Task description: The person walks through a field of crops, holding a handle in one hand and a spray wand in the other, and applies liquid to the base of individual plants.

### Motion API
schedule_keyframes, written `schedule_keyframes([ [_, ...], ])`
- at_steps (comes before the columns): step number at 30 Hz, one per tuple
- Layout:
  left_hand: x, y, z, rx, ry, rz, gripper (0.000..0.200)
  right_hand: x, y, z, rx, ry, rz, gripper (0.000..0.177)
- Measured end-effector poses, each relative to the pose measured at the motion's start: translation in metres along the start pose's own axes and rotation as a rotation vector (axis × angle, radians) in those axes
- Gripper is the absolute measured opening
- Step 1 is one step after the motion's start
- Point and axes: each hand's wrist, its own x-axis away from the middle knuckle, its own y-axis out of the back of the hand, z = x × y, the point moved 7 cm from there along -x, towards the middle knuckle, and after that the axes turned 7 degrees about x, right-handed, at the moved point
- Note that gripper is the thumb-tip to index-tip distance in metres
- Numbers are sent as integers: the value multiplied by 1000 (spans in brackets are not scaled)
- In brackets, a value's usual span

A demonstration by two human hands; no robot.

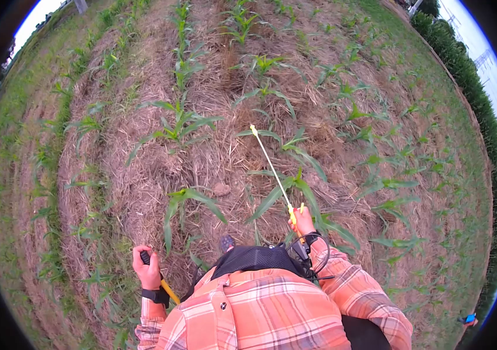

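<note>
Status: yellow wand [273,169] is out in front, from lower centre up to mid-frame. Right hand [302,221] is closed round its handle end; nozzle [253,129] is over the crop near a long leaf, contact can't be told. Left hand [145,267], lower left, is wrapped round the black grip [145,257] of a yellow lever [170,291].

Done so far, my read: both tools in hand, wand extended. No liquid visible at the nozzle, no marks separating worked plants from unworked, so the done/left split can't be called. Rows run on to the top of the frame.

Counts: 1 wand, 1 lever, 2 hands, 2 black wristbands [155,295], 1 shoe [227,242] showing at bottom centre. Nearby young plants: 1 left of centre [186,195], 1 beside the wand [299,182]. Rest of the plants: dozens, too overlapped for an exact number.
</note>
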Motion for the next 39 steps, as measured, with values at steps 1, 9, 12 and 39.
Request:
schedule_keyframes([
  [1, -6, 4, 2, -11, 12, -4, 18, -1, -17, 12, 18, 0, 49, 18],
  [9, -41, 9, 4, 25, 38, -53, 16, -11, -121, 78, 317, 100, 430, 18],
  [12, -53, 10, 6, 1, -16, -81, 16, -21, -142, 88, 354, 81, 548, 18],
  [39, -252, -170, -35, -134, -79, 10, 15, -274, 85, 145, -296, 3, -236, 20],
])
